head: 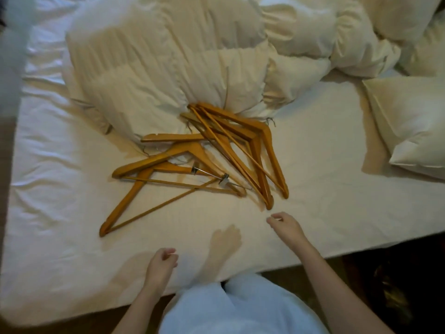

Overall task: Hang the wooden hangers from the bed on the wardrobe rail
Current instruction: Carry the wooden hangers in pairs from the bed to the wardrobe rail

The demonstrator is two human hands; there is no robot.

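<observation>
I'm watching both hands hovering over the bed w/ nothing in them yet. Right hand is sitting lower centre-right of frame, fingers loosely curled, narrow gap, not gripping anything, just beside the near tips of the hangers. Left hand is lower centre, near the bed edge, fingers curled in a loose half-fist, also empty.

Hangers are lying mid-frame in a tangled pile, approx half a dozen, arms crossing, far ends resting against the duvet bunched at top centre. One w/ metal clips is lying across the lower left part of the pile. Hooks are mostly hidden, can't tell which way they're facing. Pillow is sitting at the right edge, well apart.

Step, as I'm judging it: reaching for the first pick, no hanging done yet. Rail isn't in view. Next move is calling for the right hand to close on the nearest tips and lift w/o snagging the crossed bars; probably taking the top one first.
</observation>
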